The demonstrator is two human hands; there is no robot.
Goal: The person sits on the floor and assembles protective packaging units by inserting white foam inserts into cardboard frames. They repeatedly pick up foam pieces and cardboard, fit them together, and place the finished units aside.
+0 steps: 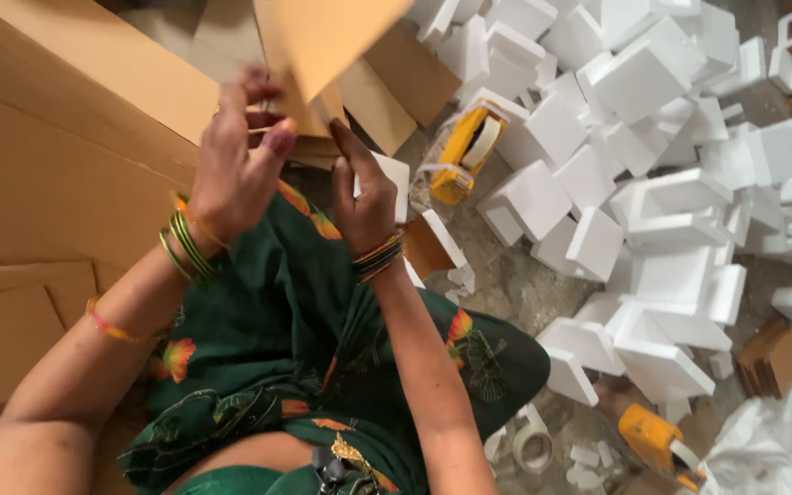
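Head view, looking down at a seated person's lap. Left hand [236, 165] raised, fingers curled and pinched on the lower edge of a small folded cardboard piece [318, 55], thumb pressed against the flap; grip closed on it. Right hand [364, 197] sits just right of it, fingers bent up along the same cardboard's underside, touching it; whether it actually clamps the board, cannot tell, partly hidden. The cardboard piece is plain brown, smooth, thin, flaps tilted, motion-blurred at top, held above the knees in upper centre frame. Green bangles [185, 247] on left wrist, darker mixed bangles [379, 257] on right. Dark green cloth with orange flower print [304, 321] covers the lap. Big flat corrugated sheets [57, 174] lie on the left, matte brown. Right side: heap of white foam blocks [634, 183], chunky, angular, L- and U-shaped, grainy surface. Yellow tape dispenser [467, 147] lies near the heap, another yellow dispenser [657, 445] bottom right, tape roll [533, 446] beside it on rough grey floor [515, 284].
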